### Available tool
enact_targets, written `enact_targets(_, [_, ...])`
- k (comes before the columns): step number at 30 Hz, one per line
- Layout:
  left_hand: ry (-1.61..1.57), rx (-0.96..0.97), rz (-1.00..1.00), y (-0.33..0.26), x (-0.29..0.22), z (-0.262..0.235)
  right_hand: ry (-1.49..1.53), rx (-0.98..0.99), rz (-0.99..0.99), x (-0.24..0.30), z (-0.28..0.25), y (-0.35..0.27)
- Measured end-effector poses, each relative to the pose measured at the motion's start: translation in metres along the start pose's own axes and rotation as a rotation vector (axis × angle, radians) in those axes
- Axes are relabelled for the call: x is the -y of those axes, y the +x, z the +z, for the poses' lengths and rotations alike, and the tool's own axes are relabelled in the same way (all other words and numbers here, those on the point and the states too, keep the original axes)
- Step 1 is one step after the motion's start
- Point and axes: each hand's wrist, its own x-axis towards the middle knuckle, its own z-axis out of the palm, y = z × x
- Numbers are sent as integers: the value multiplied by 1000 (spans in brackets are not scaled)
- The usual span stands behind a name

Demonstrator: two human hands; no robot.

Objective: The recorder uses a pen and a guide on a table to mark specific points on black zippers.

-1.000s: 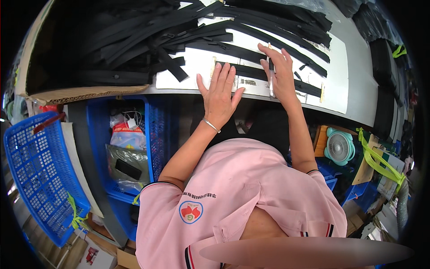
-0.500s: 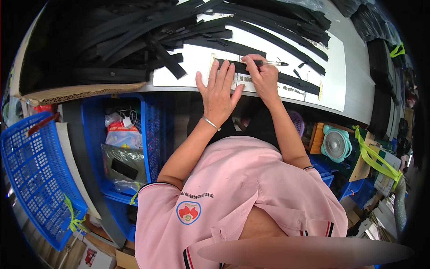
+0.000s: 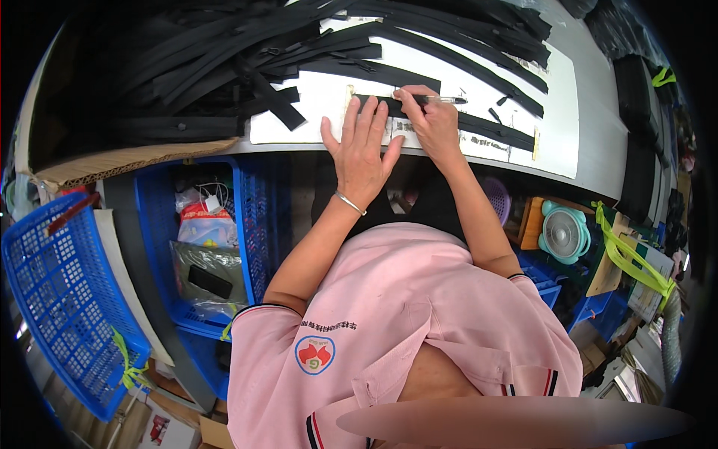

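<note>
Black zipper strip [image 3: 449, 118] lies across the white sheet [image 3: 321, 105] on the table [image 3: 598, 90], upper centre of the frame, running left to right under both your hands. Its left end sits near a pale ruler-like strip [image 3: 348, 101]; I can't tell whether they touch.

Your left hand [image 3: 363, 150] is flat, fingers spread, palm down on the sheet at the table's near edge, fingertips on or just at the zipper strip. A thin bracelet [image 3: 349, 203] sits at the wrist.

Your right hand [image 3: 430, 123] is curled around a pen [image 3: 437, 99], pinching it between thumb and fingers. The pen lies nearly level, its far end pointing right. The end inside your hand is hidden by the fingers, so contact with the strip is unclear.

The small markings along the sheet's lower edge, right of your right hand, are too small to read.

A pile of black zippers [image 3: 247, 52] fills the upper left and top of the frame, overlapping; single pieces are hard to separate. More black bundles [image 3: 636, 97] at the upper right bend into the fisheye rim.

Under the table: blue crates [image 3: 209, 247] centre left with bagged items, contents unclear. Teal fan [image 3: 565, 232] at right, partly cut off by the table edge. Your pink shirt [image 3: 396, 329] blocks the lower centre.
</note>
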Motion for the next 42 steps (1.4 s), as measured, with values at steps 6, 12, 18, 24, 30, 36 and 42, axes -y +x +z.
enact_targets(6, [-5,5,0,2,-1,-2,170,66,56,1,-6,-3])
enact_targets(12, [5,-4,5,2,-2,-1,107,69,32,-1,-5,-4])
enact_targets(18, [9,16,13,2,-2,0,72,35,-25,-9,-7,-6])
enact_targets(24, [21,28,7,0,0,-1,178,-146,119,-7,-57,-20])
enact_targets(30, [48,48,24,2,-2,-3,11,-174,187,-39,-84,-25])
enact_targets(36, [35,74,15,1,-2,-3,19,-187,169,-41,-81,-24])
enact_targets(42, [-61,39,51,9,-28,3,-46,-138,152,-43,-83,-26])
